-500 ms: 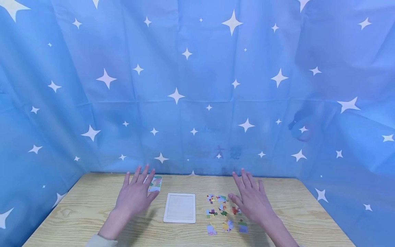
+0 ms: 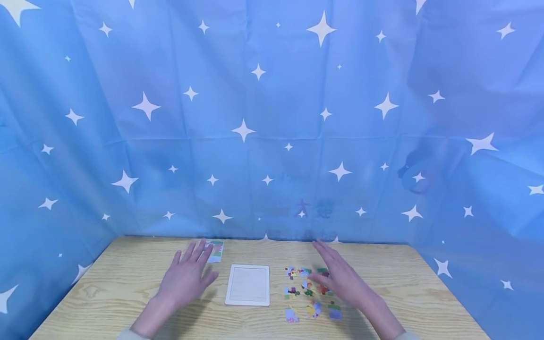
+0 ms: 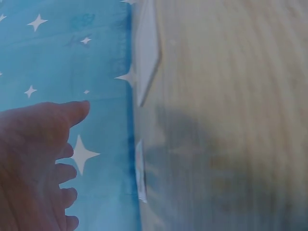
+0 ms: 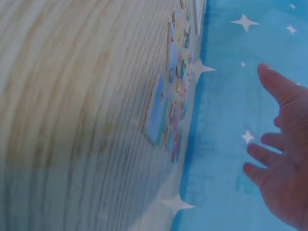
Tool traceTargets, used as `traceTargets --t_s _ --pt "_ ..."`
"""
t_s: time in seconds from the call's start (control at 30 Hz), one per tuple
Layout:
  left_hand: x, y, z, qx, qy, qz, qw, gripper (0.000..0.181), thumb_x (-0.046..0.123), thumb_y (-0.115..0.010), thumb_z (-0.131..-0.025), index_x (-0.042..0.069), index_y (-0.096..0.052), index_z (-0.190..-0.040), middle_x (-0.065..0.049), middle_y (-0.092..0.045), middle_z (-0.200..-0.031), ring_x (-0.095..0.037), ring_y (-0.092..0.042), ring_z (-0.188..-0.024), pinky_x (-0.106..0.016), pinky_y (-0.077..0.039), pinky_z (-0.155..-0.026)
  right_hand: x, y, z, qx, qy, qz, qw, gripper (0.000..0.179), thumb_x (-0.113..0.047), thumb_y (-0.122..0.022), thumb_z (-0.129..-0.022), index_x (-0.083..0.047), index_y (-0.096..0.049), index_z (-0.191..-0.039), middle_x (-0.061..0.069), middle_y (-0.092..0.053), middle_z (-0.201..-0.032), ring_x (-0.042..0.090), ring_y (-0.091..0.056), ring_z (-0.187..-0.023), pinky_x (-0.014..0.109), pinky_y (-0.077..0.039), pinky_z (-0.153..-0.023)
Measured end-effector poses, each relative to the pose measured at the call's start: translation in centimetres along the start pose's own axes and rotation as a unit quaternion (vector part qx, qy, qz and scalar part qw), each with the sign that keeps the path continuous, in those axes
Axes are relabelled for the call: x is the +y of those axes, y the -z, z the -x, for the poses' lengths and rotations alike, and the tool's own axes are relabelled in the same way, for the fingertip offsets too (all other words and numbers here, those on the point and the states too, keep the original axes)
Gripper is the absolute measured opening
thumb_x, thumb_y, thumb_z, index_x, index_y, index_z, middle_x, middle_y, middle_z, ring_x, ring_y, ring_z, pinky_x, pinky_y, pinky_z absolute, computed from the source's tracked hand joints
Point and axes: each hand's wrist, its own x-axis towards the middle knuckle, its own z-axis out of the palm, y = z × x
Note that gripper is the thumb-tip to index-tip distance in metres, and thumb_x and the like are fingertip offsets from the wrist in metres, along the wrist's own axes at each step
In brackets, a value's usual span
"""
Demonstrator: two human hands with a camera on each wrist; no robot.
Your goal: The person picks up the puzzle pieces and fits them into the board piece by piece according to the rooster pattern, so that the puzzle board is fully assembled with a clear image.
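Both hands are raised over the table and hold nothing. My left hand (image 2: 183, 276) is palm down with fingers spread, left of a white puzzle frame (image 2: 248, 305). Its fingertips overlap a small picture card (image 2: 216, 251) in the head view. My right hand (image 2: 345, 278) has its fingers extended and its thumb apart, over the right side of several loose jigsaw pieces (image 2: 313, 310). It hides part of the rightmost ones. In the right wrist view a blue and green jigsaw piece (image 4: 155, 115) lies flat on the wood, well below the palm.
The wooden table (image 2: 106, 293) ends at the back against a blue curtain (image 2: 272, 156) printed with white stars. The same curtain closes in the left and right sides. The puzzle frame lies between the card and the pieces.
My right hand has turned and its fingers have drawn together, with its fingertips shifted a little left and down. The left hand's fingertips have dropped slightly. Card, frame and pieces stay in place.
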Motion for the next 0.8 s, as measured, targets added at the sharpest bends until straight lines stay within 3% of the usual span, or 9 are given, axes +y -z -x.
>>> traceTargets --t_s 0.23,0.43,0.67,0.8 --pt "-0.1 -0.5 0.9 -0.01 0.002 0.025 0.9996 0.072 0.039 -0.07 -0.097 0.001 -0.046 -0.153 -0.022 -0.035 -0.16 -0.048 -0.032 -0.146 -0.07 -0.025 -0.112 -0.4 -0.7 -1.8 -0.005 -0.036 -0.066 0.9971 0.079 -0.037 -0.077 -0.094 -0.004 -0.041 -0.156 0.018 -0.042 -0.157 0.043 -0.04 -0.143 0.061 -0.038 -0.11" --pt "-0.2 -0.9 1.4 -0.029 0.001 0.063 0.9976 0.071 0.039 -0.07 -0.098 0.0 -0.046 -0.153 -0.025 -0.035 -0.159 -0.048 -0.031 -0.146 -0.07 -0.025 -0.113 -0.2 -1.4 -3.2 -0.002 -0.018 -0.086 0.9961 0.07 -0.025 -0.079 -0.094 -0.001 -0.047 -0.151 0.019 -0.052 -0.148 0.044 -0.053 -0.13 0.06 -0.045 -0.103" --pt "-0.3 -1.4 2.1 -0.054 -0.02 0.152 0.9868 0.072 0.034 -0.072 -0.097 -0.005 -0.046 -0.151 -0.029 -0.037 -0.157 -0.052 -0.03 -0.145 -0.072 -0.026 -0.11 -0.1 -2.1 -4.2 -0.006 -0.01 -0.12 0.9927 0.064 -0.019 -0.079 -0.093 0.002 -0.052 -0.147 0.021 -0.056 -0.144 0.042 -0.055 -0.128 0.055 -0.046 -0.104" --pt "-0.4 -2.0 2.4 -0.066 -0.032 0.171 0.9825 0.071 0.036 -0.071 -0.097 -0.005 -0.046 -0.151 -0.03 -0.037 -0.157 -0.053 -0.029 -0.145 -0.074 -0.025 -0.109 -0.1 -2.7 -4.7 -0.013 -0.005 -0.14 0.99 0.059 -0.016 -0.08 -0.092 0.004 -0.056 -0.142 0.023 -0.059 -0.139 0.043 -0.057 -0.125 0.055 -0.046 -0.104"
